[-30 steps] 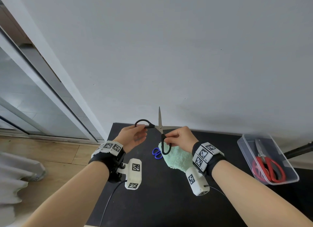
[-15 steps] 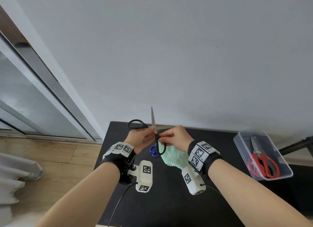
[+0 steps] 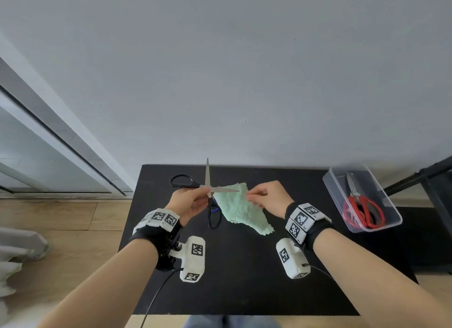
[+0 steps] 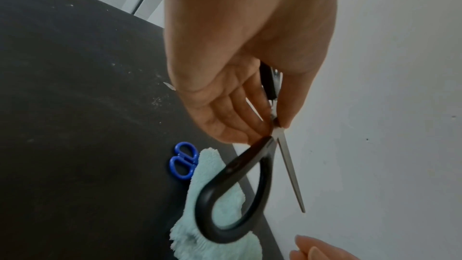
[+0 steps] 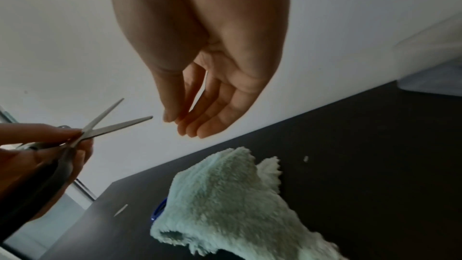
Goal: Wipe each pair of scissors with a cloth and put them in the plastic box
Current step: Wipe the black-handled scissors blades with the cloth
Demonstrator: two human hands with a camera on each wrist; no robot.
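My left hand (image 3: 205, 193) pinches the black-handled scissors (image 3: 208, 173) at the pivot and holds them above the black table (image 3: 244, 278). The blades stand spread, one pointing up, the other to the right. In the left wrist view the left hand (image 4: 275, 124) grips near the pivot of the scissors (image 4: 240, 163). My right hand (image 3: 253, 196) hovers to the right of the blade tip with relaxed fingers, holding nothing; the right wrist view shows that right hand (image 5: 185, 124) empty beside the scissors (image 5: 112, 128). A green cloth (image 3: 242, 210) lies crumpled on the table below.
Small blue scissors (image 3: 215, 209) lie partly under the cloth's left edge. A clear plastic box (image 3: 340, 181) at the table's right edge holds red-handled scissors (image 3: 354, 193). A white wall rises behind the table. A black stand (image 3: 428, 176) is at the far right.
My right hand let go of the lower scissors handle and the cloth and moved right. The cloth now lies on the table. My left hand keeps the scissors, gripping at the pivot.
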